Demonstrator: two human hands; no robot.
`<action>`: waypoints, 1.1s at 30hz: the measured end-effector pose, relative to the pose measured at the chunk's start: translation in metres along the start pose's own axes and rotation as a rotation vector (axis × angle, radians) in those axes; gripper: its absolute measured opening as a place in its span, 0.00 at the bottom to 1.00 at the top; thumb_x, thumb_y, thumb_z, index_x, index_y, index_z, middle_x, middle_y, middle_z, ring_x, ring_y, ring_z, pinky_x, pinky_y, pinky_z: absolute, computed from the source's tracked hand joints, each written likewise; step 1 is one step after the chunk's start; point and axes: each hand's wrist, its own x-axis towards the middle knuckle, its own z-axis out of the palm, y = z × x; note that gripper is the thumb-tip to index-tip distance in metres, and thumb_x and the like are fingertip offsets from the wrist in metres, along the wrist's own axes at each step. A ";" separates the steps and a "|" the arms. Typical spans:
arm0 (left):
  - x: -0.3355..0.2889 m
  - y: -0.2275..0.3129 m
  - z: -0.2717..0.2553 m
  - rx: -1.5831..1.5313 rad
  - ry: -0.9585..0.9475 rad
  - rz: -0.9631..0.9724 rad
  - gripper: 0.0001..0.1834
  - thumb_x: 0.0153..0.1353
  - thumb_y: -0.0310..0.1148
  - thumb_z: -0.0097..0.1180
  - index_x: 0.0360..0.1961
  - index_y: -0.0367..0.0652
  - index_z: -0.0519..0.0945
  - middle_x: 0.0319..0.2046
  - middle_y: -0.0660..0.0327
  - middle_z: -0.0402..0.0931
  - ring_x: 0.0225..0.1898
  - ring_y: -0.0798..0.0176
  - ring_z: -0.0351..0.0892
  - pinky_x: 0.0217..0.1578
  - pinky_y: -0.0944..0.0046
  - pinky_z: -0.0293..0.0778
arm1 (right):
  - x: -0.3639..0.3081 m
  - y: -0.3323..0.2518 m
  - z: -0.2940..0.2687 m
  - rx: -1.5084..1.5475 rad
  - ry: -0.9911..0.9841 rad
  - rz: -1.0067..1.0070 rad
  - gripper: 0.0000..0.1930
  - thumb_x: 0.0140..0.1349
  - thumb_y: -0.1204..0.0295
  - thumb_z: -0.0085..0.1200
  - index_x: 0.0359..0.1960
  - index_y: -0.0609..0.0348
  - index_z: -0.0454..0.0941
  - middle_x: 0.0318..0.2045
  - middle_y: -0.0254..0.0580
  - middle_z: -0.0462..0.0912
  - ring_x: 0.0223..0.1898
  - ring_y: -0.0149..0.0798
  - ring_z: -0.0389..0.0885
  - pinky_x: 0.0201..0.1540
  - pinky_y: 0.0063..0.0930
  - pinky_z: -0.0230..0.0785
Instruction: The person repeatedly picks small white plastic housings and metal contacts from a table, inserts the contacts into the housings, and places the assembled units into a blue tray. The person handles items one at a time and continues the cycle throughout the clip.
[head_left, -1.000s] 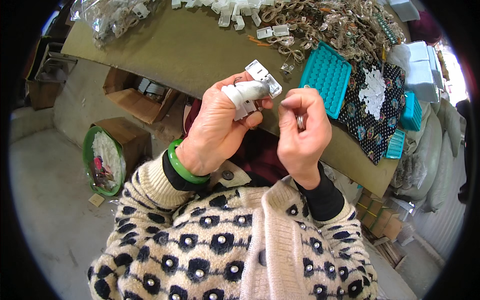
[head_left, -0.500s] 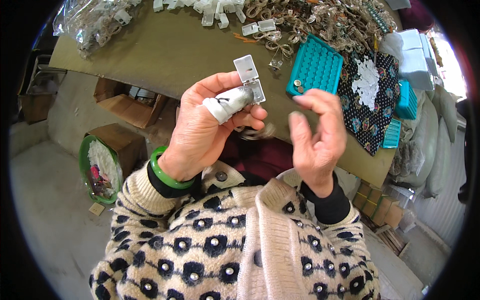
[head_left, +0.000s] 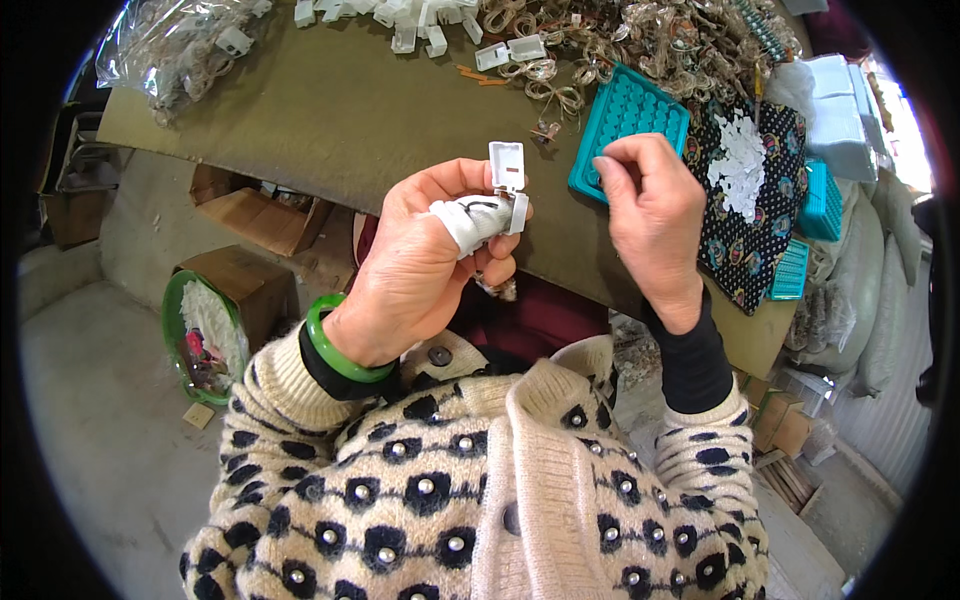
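Room for moving is best between my two hands and along the near table edge (head_left: 330, 185), where the brown tabletop lies bare; the far side is crowded with white boxes (head_left: 400, 20) and tangled jewellery (head_left: 640, 40). Just beside my right hand (head_left: 655, 215) sits the teal tray (head_left: 625, 125), partly hidden by its fingers, with the patterned cloth (head_left: 745, 200) beyond it.

My left hand (head_left: 425, 265), thumb wrapped in white tape, is clamped on the small white hinged box (head_left: 507, 180), held above the table edge in front of me. Its lid stands open and up, so the long axis runs roughly away from me toward the table, with the open face turned to the right hand.

My right hand has its fingertips pinched together; whether anything sits between them I cannot tell, it is too small to see.

Half a second ago the right hand hung lower and nearer the box; it has since lifted up and outward to the tray's corner, leaving a wider gap. The box has kept its place in the left hand, tilted a little more upright.
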 end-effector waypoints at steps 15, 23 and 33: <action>0.010 -0.002 0.013 0.046 -0.006 -0.012 0.16 0.61 0.28 0.61 0.50 0.35 0.77 0.40 0.53 0.80 0.35 0.60 0.83 0.32 0.61 0.83 | -0.006 0.005 -0.016 -0.166 -0.216 -0.264 0.08 0.53 0.83 0.57 0.36 0.64 0.76 0.30 0.44 0.72 0.35 0.46 0.77 0.36 0.36 0.72; 0.010 -0.002 0.019 0.113 0.065 0.035 0.17 0.59 0.21 0.60 0.51 0.33 0.78 0.42 0.51 0.80 0.38 0.54 0.86 0.38 0.57 0.86 | 0.000 0.005 -0.018 -0.044 -0.218 -0.220 0.07 0.53 0.83 0.57 0.32 0.64 0.73 0.30 0.44 0.74 0.32 0.47 0.77 0.34 0.36 0.71; 0.011 -0.010 0.030 0.287 0.101 0.116 0.16 0.58 0.18 0.60 0.50 0.30 0.78 0.36 0.57 0.77 0.35 0.59 0.85 0.35 0.64 0.85 | -0.014 -0.029 -0.015 0.002 -0.004 -0.355 0.14 0.51 0.88 0.62 0.40 0.65 0.80 0.34 0.46 0.78 0.32 0.42 0.79 0.33 0.30 0.74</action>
